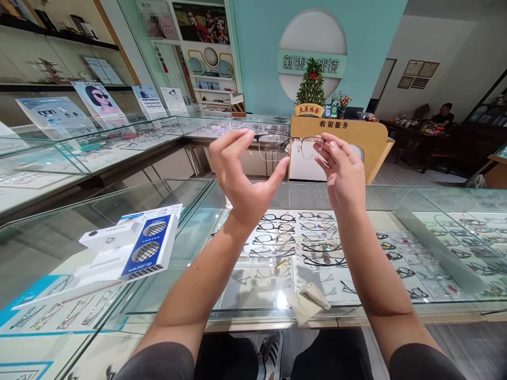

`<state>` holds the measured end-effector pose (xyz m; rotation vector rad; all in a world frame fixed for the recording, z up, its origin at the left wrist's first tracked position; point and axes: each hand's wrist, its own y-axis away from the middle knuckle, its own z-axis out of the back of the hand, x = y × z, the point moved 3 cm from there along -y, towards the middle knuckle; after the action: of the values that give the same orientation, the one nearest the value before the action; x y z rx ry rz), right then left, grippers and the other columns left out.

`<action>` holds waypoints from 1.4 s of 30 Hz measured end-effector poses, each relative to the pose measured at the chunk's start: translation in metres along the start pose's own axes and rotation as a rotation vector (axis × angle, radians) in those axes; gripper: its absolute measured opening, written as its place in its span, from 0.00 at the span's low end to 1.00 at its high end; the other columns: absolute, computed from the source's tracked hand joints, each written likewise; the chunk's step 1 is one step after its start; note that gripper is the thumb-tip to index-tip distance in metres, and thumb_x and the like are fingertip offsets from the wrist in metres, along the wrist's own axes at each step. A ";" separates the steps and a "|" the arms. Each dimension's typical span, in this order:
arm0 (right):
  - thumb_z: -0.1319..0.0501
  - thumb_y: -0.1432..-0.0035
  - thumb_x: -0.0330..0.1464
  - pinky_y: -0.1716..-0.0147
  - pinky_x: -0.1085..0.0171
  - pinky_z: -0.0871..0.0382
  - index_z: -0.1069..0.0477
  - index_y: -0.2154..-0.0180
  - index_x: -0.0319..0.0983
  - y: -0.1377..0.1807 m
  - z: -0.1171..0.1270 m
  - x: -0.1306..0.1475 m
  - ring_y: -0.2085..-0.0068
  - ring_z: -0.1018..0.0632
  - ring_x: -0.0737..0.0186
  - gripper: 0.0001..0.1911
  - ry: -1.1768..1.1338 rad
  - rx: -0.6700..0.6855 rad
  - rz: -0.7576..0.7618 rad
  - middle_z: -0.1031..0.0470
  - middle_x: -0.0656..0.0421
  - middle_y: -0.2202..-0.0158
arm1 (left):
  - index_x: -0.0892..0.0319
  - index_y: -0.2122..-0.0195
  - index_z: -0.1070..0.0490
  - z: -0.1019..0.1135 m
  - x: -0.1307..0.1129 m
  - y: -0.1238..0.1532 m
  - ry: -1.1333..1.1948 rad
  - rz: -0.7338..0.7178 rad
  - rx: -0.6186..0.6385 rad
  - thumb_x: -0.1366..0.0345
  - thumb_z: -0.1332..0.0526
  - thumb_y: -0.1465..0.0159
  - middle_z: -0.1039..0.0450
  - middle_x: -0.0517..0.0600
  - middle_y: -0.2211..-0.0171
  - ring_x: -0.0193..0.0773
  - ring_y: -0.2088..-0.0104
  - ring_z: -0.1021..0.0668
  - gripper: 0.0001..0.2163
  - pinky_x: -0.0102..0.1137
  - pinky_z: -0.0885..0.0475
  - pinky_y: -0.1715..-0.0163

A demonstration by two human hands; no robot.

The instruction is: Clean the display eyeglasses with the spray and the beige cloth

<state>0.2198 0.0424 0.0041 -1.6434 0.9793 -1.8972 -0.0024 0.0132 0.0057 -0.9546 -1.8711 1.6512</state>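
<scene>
A pair of half-rim eyeglasses with a dark top bar and clear lenses is raised in front of me, above the glass counter. My left hand grips its left end between fingertips, while the thumb stretches apart below the left lens. At the other end, my right hand pinches the frame near the hinge with thumb and fingers. Faint print shows on the right lens. On the countertop below lies a crumpled beige cloth, touched by neither hand.
Beneath the glass top are rows of eyeglasses. A blue and white cardboard display stands on the counter at left. Farther back are more glass cases, a yellow cash desk with a plant, and a seated person.
</scene>
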 end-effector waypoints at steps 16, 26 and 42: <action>0.44 0.22 0.51 0.44 0.52 0.18 0.23 0.42 0.48 0.014 -0.006 0.025 0.43 0.16 0.53 0.21 0.209 -0.200 0.175 0.18 0.52 0.46 | 0.46 0.34 0.34 -0.036 0.055 0.020 0.291 0.339 0.170 0.34 0.26 0.39 0.28 0.59 0.34 0.56 0.32 0.22 0.38 0.46 0.21 0.41; 0.30 0.32 0.54 0.44 0.56 0.16 0.19 0.50 0.49 0.013 -0.007 0.027 0.42 0.15 0.55 0.19 -0.249 -0.116 0.037 0.16 0.57 0.47 | 0.47 0.34 0.34 -0.036 0.061 0.020 0.458 0.336 0.214 0.35 0.26 0.37 0.28 0.57 0.32 0.54 0.31 0.22 0.37 0.43 0.21 0.38; 0.33 0.29 0.51 0.44 0.53 0.16 0.22 0.50 0.48 0.014 -0.018 0.023 0.41 0.13 0.52 0.17 -0.297 -0.038 -0.033 0.15 0.55 0.44 | 0.49 0.36 0.32 -0.039 0.059 0.022 0.488 0.431 0.215 0.36 0.25 0.38 0.26 0.59 0.32 0.54 0.32 0.21 0.37 0.43 0.20 0.39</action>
<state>0.1962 0.0204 0.0082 -1.9057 0.8736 -1.6015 -0.0076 0.0844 -0.0149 -1.5734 -1.1968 1.6094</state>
